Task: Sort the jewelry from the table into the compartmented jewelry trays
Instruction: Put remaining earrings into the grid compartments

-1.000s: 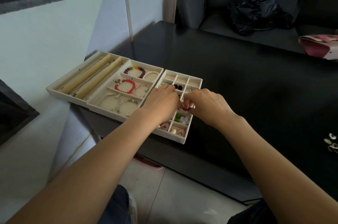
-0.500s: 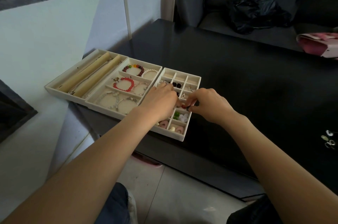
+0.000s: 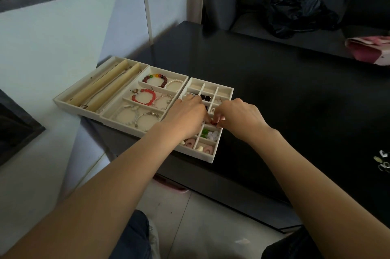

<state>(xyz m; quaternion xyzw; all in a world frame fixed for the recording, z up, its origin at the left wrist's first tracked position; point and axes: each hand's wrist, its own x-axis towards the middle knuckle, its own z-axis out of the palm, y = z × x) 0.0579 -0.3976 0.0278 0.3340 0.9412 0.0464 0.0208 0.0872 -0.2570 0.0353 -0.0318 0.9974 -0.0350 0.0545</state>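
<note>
My left hand (image 3: 185,119) rests curled over the small-compartment tray (image 3: 224,89), whether gripping anything I cannot tell, probably steadying it. My right hand (image 3: 240,117) pinches a small red piece (image 3: 213,121) in its fingers (image 3: 219,118) above a middle compartment. Loose jewelry (image 3: 382,160) waits at the bench's (image 3: 295,100) far right.

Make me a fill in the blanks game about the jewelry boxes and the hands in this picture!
1. The bracelet lying beside the left hand has big beads of the colour ____.
2. Both hands meet over the tray with the many small ____.
3. The right hand pinches a small ____ bead.
4. The table under the trays is coloured ____.

Missing words: red; compartments; red; black
</note>
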